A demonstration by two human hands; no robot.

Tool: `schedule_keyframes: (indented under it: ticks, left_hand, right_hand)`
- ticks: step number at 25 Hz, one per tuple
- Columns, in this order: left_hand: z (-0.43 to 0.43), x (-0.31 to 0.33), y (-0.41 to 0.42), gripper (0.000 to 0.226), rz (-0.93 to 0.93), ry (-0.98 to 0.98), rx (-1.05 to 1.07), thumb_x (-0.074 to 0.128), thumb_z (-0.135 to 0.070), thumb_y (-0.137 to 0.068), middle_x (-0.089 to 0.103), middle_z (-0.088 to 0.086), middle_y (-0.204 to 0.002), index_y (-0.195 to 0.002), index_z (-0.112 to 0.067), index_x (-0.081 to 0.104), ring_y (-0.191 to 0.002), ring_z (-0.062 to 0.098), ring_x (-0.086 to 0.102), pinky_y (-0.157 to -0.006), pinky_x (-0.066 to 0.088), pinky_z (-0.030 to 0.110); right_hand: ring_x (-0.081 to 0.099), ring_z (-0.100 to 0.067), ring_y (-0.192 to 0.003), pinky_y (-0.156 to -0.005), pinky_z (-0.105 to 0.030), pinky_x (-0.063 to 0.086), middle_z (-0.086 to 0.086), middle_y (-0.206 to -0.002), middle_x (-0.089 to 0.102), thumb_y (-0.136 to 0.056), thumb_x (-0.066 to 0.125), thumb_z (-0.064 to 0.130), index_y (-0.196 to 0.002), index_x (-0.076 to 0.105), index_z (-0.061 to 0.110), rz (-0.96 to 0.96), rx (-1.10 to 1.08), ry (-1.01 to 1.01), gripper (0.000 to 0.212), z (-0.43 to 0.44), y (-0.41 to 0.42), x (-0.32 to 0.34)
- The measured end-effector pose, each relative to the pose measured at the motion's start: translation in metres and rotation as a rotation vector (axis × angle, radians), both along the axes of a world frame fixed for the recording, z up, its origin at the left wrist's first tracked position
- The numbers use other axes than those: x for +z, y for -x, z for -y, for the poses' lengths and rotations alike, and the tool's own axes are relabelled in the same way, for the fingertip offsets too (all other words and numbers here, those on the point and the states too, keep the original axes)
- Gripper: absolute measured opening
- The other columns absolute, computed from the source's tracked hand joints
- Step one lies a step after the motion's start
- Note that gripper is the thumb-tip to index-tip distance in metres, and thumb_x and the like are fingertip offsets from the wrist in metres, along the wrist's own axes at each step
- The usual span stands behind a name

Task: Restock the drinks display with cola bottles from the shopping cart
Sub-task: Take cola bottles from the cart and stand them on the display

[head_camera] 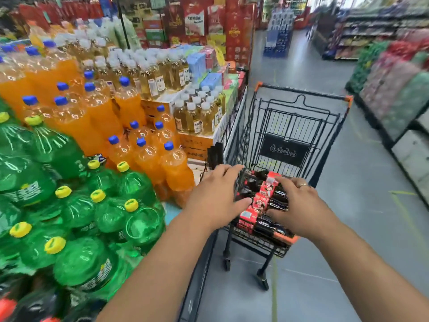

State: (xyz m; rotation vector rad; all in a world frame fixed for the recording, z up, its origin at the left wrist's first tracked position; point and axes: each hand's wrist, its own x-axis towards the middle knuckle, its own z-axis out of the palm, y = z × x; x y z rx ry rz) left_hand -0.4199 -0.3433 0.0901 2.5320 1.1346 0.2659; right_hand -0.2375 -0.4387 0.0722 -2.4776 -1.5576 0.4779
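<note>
A person reaches with both hands into a cart point(301, 98) in a supermarket aisle. Cola bottles point(264, 198) with red labels lie on their sides in the cart's near end. The left hand point(216, 196) hovers open over the cart's left rim, fingers straight, thumb near the bottles. The right hand point(299, 203), wearing a ring point(303, 185), lies on the bottles with fingers curved over them; blur hides whether it grips one. Just left of the cart stands the drinks display point(204, 140), stacked with orange bottles point(97, 117) and green bottles point(76, 205).
</note>
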Motion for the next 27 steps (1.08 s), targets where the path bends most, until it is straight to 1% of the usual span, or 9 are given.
schedule_keyframes:
  ticks: [6, 9, 11, 15, 17, 19, 21, 24, 27]
  left_hand:
    - [-0.045, -0.042, -0.041, 0.073, -0.049, 0.126, -0.063, 0.062, -0.052, -0.094, 0.036, -0.005, -0.155, -0.156, -0.033, 0.028, -0.142, 0.021, 0.038, -0.114, 0.037, 0.039]
    - [-0.063, -0.068, -0.062, 0.074, -0.076, 0.206, -0.031, 0.064, -0.051, -0.094, 0.038, -0.004, -0.155, -0.156, -0.033, 0.030, -0.142, 0.021, 0.038, -0.114, 0.038, 0.040]
    - [-0.075, -0.090, -0.081, 0.072, -0.099, 0.261, 0.013, 0.064, -0.049, -0.094, 0.041, -0.003, -0.153, -0.155, -0.033, 0.032, -0.137, 0.021, 0.045, -0.112, 0.039, 0.038]
    - [-0.093, -0.135, -0.117, 0.068, -0.101, 0.406, 0.178, 0.067, -0.045, -0.092, 0.051, 0.004, -0.146, -0.152, -0.030, 0.039, -0.115, 0.024, 0.064, -0.107, 0.045, 0.042]
    - [-0.099, -0.158, -0.131, 0.068, -0.068, 0.477, 0.278, 0.069, -0.042, -0.092, 0.053, 0.006, -0.143, -0.152, -0.028, 0.041, -0.119, 0.025, 0.060, -0.108, 0.045, 0.040]
    - [-0.104, -0.181, -0.147, 0.067, 0.006, 0.557, 0.419, 0.071, -0.037, -0.091, 0.053, 0.008, -0.143, -0.151, -0.025, 0.043, -0.129, 0.023, 0.054, -0.108, 0.040, 0.028]
    - [-0.109, -0.203, -0.163, 0.068, 0.084, 0.632, 0.564, 0.073, -0.033, -0.091, 0.052, 0.008, -0.144, -0.151, -0.021, 0.043, -0.134, 0.021, 0.050, -0.104, 0.034, 0.024]
    - [-0.115, -0.240, -0.181, 0.067, 0.175, 0.722, 0.749, 0.074, -0.026, -0.091, 0.051, 0.010, -0.144, -0.150, -0.015, 0.044, -0.137, 0.023, 0.047, -0.104, 0.033, 0.022]
    - [-0.123, -0.275, -0.197, 0.070, 0.146, 0.797, 0.816, 0.074, -0.029, -0.089, 0.047, 0.011, -0.148, -0.151, -0.018, 0.043, -0.136, 0.024, 0.048, -0.105, 0.035, 0.025]
  right_hand:
    - [0.034, -0.030, -0.137, -0.108, -0.041, 0.039, -0.007, -0.152, 0.027, -0.085, 0.067, 0.051, -0.154, 0.016, 0.032, -0.056, -0.072, 0.088, 0.088, -0.025, -0.038, -0.040]
    - [0.035, -0.030, -0.137, -0.107, -0.041, 0.040, -0.007, -0.152, 0.028, -0.084, 0.066, 0.051, -0.154, 0.018, 0.031, -0.090, -0.070, 0.142, 0.087, -0.041, -0.064, -0.066]
    - [0.037, -0.030, -0.135, -0.106, -0.041, 0.041, -0.007, -0.150, 0.028, -0.084, 0.066, 0.050, -0.154, 0.019, 0.031, -0.121, -0.042, 0.183, 0.086, -0.056, -0.086, -0.086]
    - [0.042, -0.030, -0.131, -0.105, -0.040, 0.043, -0.006, -0.149, 0.030, -0.085, 0.068, 0.049, -0.154, 0.020, 0.031, -0.216, 0.062, 0.286, 0.086, -0.090, -0.127, -0.125]
    - [0.043, -0.029, -0.130, -0.105, -0.039, 0.042, -0.007, -0.147, 0.031, -0.084, 0.069, 0.047, -0.153, 0.022, 0.030, -0.273, 0.106, 0.322, 0.085, -0.103, -0.143, -0.143]
    - [0.045, -0.030, -0.129, -0.106, -0.038, 0.041, -0.008, -0.147, 0.031, -0.084, 0.069, 0.046, -0.153, 0.024, 0.029, -0.313, 0.163, 0.373, 0.084, -0.117, -0.158, -0.167]
    - [0.046, -0.030, -0.129, -0.106, -0.035, 0.040, -0.010, -0.148, 0.030, -0.085, 0.070, 0.045, -0.153, 0.024, 0.030, -0.349, 0.208, 0.427, 0.083, -0.131, -0.171, -0.188]
    - [0.047, -0.033, -0.127, -0.104, -0.035, 0.038, -0.013, -0.145, 0.033, -0.085, 0.072, 0.043, -0.153, 0.024, 0.029, -0.371, 0.254, 0.492, 0.084, -0.147, -0.181, -0.226]
    - [0.046, -0.034, -0.129, -0.102, -0.032, 0.037, -0.015, -0.146, 0.033, -0.085, 0.072, 0.042, -0.153, 0.024, 0.026, -0.383, 0.273, 0.528, 0.084, -0.159, -0.182, -0.263]
